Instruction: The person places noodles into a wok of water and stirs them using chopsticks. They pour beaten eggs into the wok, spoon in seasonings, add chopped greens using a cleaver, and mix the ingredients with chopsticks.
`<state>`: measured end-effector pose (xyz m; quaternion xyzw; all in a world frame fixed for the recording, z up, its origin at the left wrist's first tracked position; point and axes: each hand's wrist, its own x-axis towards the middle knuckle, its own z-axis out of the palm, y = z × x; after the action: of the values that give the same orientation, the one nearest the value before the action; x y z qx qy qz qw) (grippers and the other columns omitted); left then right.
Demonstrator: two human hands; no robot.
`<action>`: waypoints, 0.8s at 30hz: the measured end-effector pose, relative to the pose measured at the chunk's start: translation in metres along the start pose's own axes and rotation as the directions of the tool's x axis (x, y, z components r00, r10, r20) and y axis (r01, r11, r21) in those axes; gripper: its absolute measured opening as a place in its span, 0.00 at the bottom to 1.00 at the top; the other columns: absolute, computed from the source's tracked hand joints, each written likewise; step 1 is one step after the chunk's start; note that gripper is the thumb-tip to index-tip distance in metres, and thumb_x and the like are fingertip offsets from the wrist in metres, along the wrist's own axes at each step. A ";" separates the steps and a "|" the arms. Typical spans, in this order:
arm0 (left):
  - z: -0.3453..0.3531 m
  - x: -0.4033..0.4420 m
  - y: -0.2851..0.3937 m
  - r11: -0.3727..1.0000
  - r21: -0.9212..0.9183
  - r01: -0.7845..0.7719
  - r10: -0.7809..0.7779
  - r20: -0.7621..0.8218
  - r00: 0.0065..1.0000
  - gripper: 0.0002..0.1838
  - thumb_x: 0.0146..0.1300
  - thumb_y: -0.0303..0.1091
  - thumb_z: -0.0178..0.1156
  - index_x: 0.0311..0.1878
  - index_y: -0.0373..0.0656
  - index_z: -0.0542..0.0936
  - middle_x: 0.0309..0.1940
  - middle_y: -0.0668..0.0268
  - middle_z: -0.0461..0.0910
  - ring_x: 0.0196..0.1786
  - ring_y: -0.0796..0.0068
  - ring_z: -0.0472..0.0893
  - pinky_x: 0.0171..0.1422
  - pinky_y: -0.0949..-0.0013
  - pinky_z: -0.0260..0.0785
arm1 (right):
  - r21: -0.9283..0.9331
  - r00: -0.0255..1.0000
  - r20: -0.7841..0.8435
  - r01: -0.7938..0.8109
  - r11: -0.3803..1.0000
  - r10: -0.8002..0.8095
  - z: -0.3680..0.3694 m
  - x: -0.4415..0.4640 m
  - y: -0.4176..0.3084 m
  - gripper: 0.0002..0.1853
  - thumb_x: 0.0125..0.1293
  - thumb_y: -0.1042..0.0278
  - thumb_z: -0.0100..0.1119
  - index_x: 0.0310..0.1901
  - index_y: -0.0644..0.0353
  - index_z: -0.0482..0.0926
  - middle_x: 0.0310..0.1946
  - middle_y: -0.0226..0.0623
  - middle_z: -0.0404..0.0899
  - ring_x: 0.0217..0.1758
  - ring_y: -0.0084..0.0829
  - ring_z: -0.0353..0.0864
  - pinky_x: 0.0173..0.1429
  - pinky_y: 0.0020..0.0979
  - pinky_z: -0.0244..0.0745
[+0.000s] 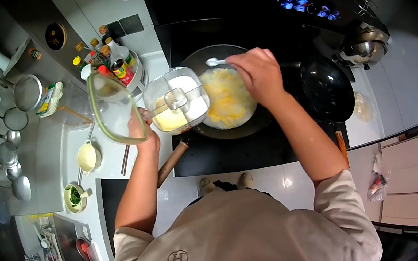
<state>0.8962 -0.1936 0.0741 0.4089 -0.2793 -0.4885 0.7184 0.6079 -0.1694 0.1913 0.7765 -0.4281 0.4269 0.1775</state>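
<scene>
In my left hand [144, 133] is a clear seasoning box [174, 76] with compartments of white and pale yellow powder. Its green-edged transparent lid [116, 109] is swung up on the left. My right hand [260, 77] grips a small white spoon [214, 61] by its handle, above the far side of a dark frying pan [203, 54]. Yellow egg [228, 95] with pale liquid around it fills the pan. The box overlaps the pan's left edge in view. Whether the spoon holds any powder, I cannot tell.
A black wok [327, 88] sits right of the pan on the cooktop [234, 156]. Seasoning bottles [118, 65] stand at the back left. Chopsticks [125, 160], a small cream bowl [89, 157] and a bowl of chopped greens [74, 198] lie left. Utensils hang on the left wall.
</scene>
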 end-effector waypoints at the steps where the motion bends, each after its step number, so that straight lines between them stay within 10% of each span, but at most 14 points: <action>1: 0.006 -0.002 0.000 0.999 0.012 0.033 -0.033 0.027 0.999 0.14 0.71 0.41 0.51 0.30 0.46 0.73 0.24 0.73 0.69 0.27 0.82 0.67 0.33 0.76 0.57 | 0.026 1.000 0.014 0.006 1.000 -0.006 0.002 0.003 -0.008 0.09 0.56 0.75 0.65 0.39 0.54 0.85 0.34 0.28 0.84 0.37 0.31 0.79 0.42 0.31 0.70; 8: 0.055 -0.022 -0.007 0.994 0.004 0.105 -0.104 0.215 0.971 0.14 0.73 0.40 0.51 0.30 0.46 0.72 0.23 0.73 0.67 0.27 0.82 0.65 0.32 0.76 0.54 | 0.022 0.950 0.312 0.023 0.999 -0.029 0.002 -0.008 -0.027 0.12 0.57 0.68 0.65 0.44 0.52 0.83 0.35 0.27 0.83 0.49 0.33 0.75 0.59 0.38 0.66; 14: 0.109 -0.043 -0.007 0.981 -0.004 0.196 -0.191 0.206 0.960 0.13 0.73 0.42 0.50 0.32 0.48 0.72 0.23 0.75 0.68 0.25 0.84 0.65 0.31 0.77 0.54 | 0.016 0.959 -0.016 -0.284 0.959 0.284 -0.042 -0.025 -0.006 0.21 0.60 0.61 0.66 0.56 0.52 0.79 0.57 0.39 0.74 0.65 0.44 0.67 0.70 0.45 0.57; 16: 0.133 -0.052 0.002 0.964 -0.007 0.265 -0.255 0.252 0.934 0.14 0.73 0.43 0.50 0.32 0.48 0.71 0.24 0.75 0.68 0.25 0.84 0.64 0.30 0.77 0.54 | 0.261 0.863 -0.069 -0.469 0.844 0.501 -0.053 -0.047 0.010 0.19 0.65 0.64 0.61 0.57 0.57 0.78 0.53 0.41 0.78 0.59 0.40 0.75 0.65 0.38 0.66; 18: 0.165 -0.067 0.015 0.941 0.041 0.337 -0.332 0.313 0.890 0.19 0.73 0.53 0.48 0.34 0.48 0.70 0.23 0.74 0.66 0.24 0.84 0.63 0.29 0.77 0.54 | 0.672 0.632 0.213 -0.649 0.358 0.745 -0.060 -0.074 0.025 0.17 0.74 0.65 0.48 0.58 0.64 0.75 0.52 0.39 0.79 0.54 0.30 0.77 0.59 0.28 0.69; 24: 0.251 -0.113 0.028 0.913 0.155 0.377 -0.390 0.599 0.699 0.24 0.70 0.63 0.48 0.37 0.50 0.73 0.20 0.77 0.62 0.24 0.84 0.61 0.30 0.77 0.54 | 0.676 0.689 -0.079 -0.494 0.547 0.720 -0.125 -0.089 0.068 0.19 0.72 0.64 0.55 0.58 0.68 0.72 0.49 0.42 0.81 0.52 0.30 0.80 0.58 0.30 0.73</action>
<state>0.6673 -0.1624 0.2255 0.2823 -0.4125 -0.7308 0.4648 0.4647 -0.0820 0.1841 0.4994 -0.4745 0.7046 -0.1703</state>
